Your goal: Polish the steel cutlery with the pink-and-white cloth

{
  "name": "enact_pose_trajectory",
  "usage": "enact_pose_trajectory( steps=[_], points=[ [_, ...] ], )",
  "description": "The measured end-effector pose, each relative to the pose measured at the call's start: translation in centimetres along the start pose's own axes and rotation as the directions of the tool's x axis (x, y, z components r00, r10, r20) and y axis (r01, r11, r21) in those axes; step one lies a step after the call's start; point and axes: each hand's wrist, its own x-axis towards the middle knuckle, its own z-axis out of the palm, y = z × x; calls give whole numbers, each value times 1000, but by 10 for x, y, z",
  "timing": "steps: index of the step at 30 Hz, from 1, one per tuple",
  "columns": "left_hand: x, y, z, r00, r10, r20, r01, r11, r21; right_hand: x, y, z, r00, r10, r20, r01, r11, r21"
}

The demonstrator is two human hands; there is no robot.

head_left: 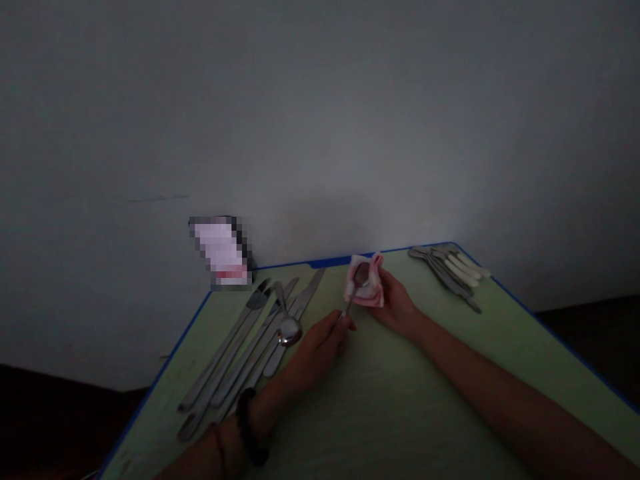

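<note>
Spoon (361, 275) held btwn my grips over bench (380, 400): L grip (323, 339) clamped on its handle, R grip (393, 300) closed round pink/white cloth (375, 293) w/ spoon's bowl against it. Risk: loose L hold + hard tug on cloth = dropped spoon; L wrist drifting left cd knock nearby cutlery (246, 363).

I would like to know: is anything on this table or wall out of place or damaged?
A spoon lies askew over the knives: its bowl points away from the wall, their blades toward it. The wall also shows a thin dark mark, perhaps a scratch.
</note>
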Motion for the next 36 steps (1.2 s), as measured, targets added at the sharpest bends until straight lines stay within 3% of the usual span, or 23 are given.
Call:
enact_pose_trajectory(
  steps=[4,9,13,20,24,30,33,36],
  points=[
    [1,-4,0,1000,18,-18,-18,999,30,-2,5,-1,998,-8,66,15,993,-115],
    [-2,1,2,1000,29,10,-31,942,335,-6,4,-1,998,20,64,-7,979,-205],
    [-3,5,3,999,19,47,-37,907,418,-6,5,-2,998,27,60,-14,978,-210],
    [2,5,3,999,42,32,-51,902,429,5,13,-8,969,-216,-123,204,974,-102],
    [0,6,2,997,53,55,-72,903,424,3,9,-7,957,-269,-113,254,958,-133],
    [-4,6,-1,987,63,148,-125,879,461,-7,2,-3,992,-62,112,86,969,-232],
    [-4,5,-1,984,71,162,-143,859,491,-8,2,-5,994,0,111,29,965,-260],
    [-3,5,-1,985,62,164,-136,858,495,-4,4,-8,999,-15,37,23,970,-243]
  ],
)
